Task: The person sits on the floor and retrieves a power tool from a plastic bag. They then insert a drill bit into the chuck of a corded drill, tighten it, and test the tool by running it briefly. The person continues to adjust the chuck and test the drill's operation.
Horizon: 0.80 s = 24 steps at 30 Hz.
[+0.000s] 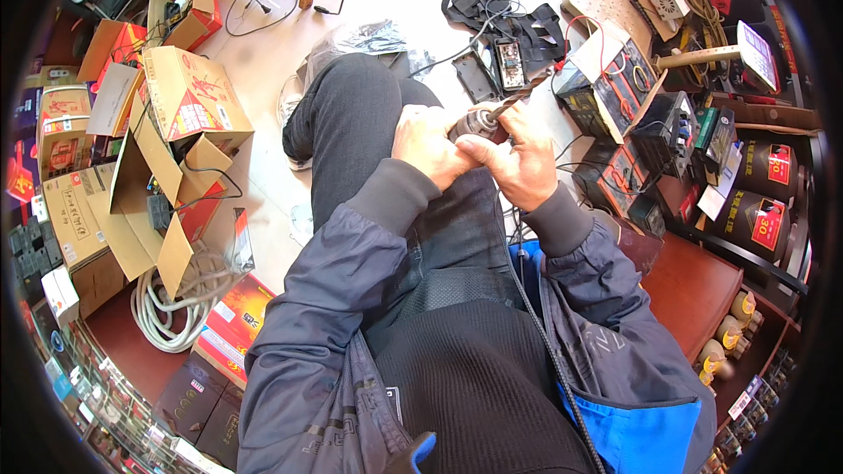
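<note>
Both hands meet above my lap around a round metal drill chuck (477,124) that has a long dark drill bit (524,95) in it, slanting up to the right. My left hand (426,142) is closed at the chuck's left side, its fingers partly curled out of sight. On the other side my right hand (518,154) is closed against the chuck, with its thumb across the near side and fingers by the base of the bit. Whatever lies behind the chuck is hidden by my hands and leg.
Beyond my knees, an opened device with a bare circuit board (510,65) lies beside black straps (549,31). Cardboard boxes (198,92) and a coiled white cable (167,312) crowd the left. Battery-like boxes (597,79) with red leads and dark reels (755,224) stand to the right.
</note>
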### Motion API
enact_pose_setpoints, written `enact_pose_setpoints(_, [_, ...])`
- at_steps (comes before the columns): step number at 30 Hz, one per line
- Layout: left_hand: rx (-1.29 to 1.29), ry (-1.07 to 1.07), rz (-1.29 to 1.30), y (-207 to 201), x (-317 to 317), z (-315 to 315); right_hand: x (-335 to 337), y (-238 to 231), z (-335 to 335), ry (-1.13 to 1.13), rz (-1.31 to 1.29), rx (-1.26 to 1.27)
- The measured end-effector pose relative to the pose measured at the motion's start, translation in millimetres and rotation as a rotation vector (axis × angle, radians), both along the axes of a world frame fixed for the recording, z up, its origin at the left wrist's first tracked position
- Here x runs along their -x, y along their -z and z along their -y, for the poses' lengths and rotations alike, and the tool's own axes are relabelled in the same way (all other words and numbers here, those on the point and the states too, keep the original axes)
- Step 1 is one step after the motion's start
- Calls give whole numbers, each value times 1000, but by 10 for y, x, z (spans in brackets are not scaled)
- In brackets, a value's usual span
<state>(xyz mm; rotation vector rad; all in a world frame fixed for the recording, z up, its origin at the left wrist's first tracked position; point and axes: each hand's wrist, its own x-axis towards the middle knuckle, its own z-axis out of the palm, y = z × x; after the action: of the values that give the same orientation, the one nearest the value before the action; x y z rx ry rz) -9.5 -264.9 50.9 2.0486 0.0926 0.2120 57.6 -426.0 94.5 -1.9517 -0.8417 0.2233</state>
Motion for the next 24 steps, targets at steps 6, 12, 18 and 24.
enact_pose_setpoints(6, [233, 47, -141, -103, 33, -49, -189, -2, 164, -227, -569, 9])
enact_pose_setpoints(12, [190, 10, -169, -154, 9, -48, -244, 66, 147, -265, -683, -100])
enact_pose_setpoints(18, [125, -66, -103, -67, -1, 13, -101, 132, 96, -123, -417, -104])
enact_pose_setpoints(24, [41, -94, 14, 7, -47, 63, 144, 154, -26, 133, -395, -113])
